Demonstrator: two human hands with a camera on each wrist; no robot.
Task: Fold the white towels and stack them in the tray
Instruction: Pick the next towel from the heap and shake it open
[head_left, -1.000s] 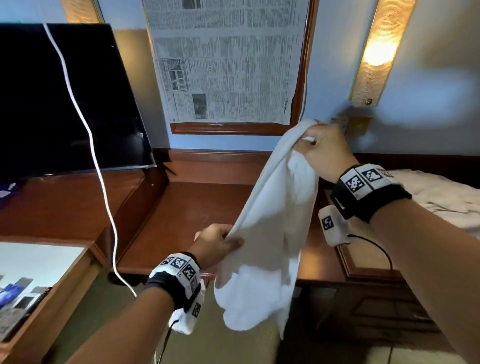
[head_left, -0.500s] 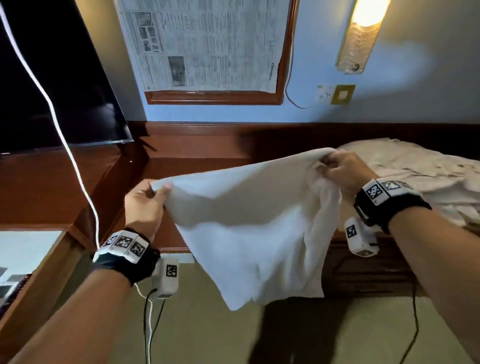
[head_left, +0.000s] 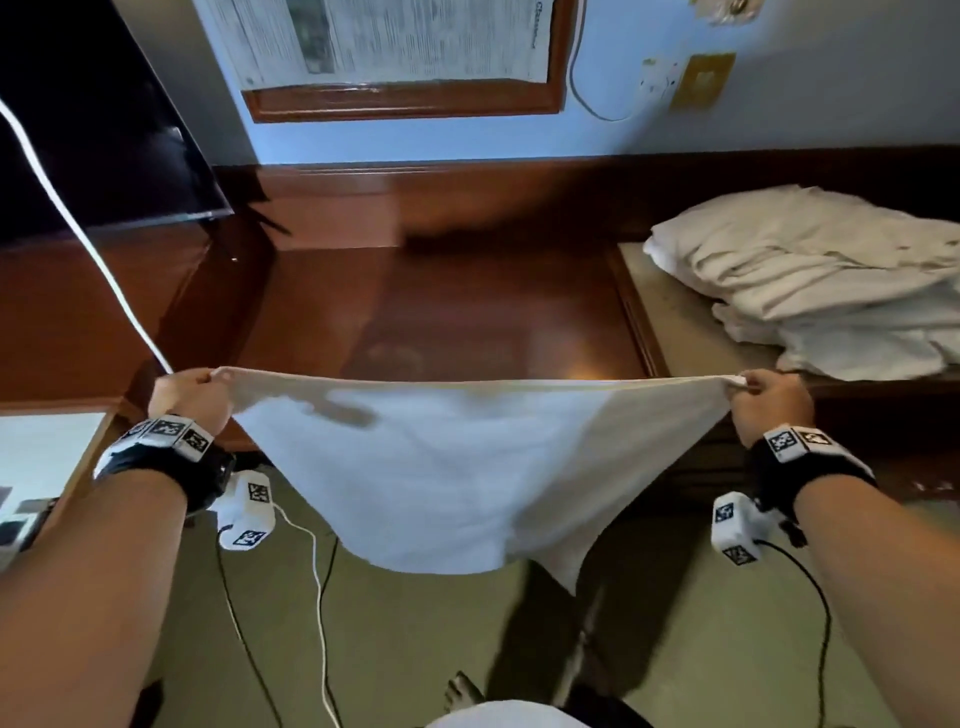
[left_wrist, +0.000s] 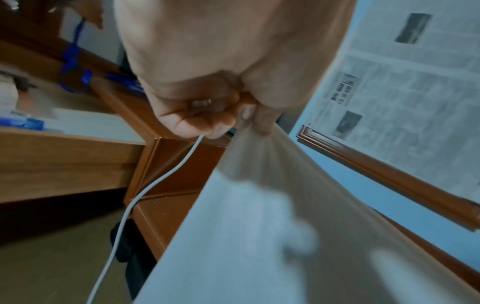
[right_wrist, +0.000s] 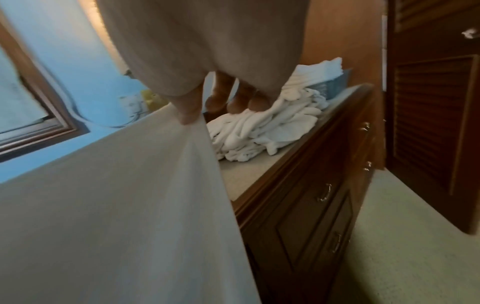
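Note:
A white towel (head_left: 441, 467) hangs stretched flat between my two hands, in front of the dark wooden desk (head_left: 467, 312). My left hand (head_left: 189, 392) pinches its left top corner, and in the left wrist view the left hand (left_wrist: 221, 123) has thumb and fingers curled on the towel (left_wrist: 259, 226). My right hand (head_left: 769, 402) pinches the right top corner; in the right wrist view the right hand (right_wrist: 192, 115) grips the cloth (right_wrist: 116, 205). A heap of unfolded white towels (head_left: 810, 280) lies on the tray (head_left: 670, 332) at the right. The towel pile (right_wrist: 265, 127) also shows past my fingers.
A dark TV screen (head_left: 93, 130) stands at the left, with a white cable (head_left: 104, 270) hanging in front of it. A framed newspaper (head_left: 395, 47) is on the blue wall. Drawers (right_wrist: 306, 205) sit under the desk. A louvred door (right_wrist: 431, 123) is at the right. Bare feet (head_left: 462, 696) stand on green carpet.
My hands have moved apart and lowered, pulling the towel's top edge taut and spreading it wide. My view has tilted down towards the desk and floor.

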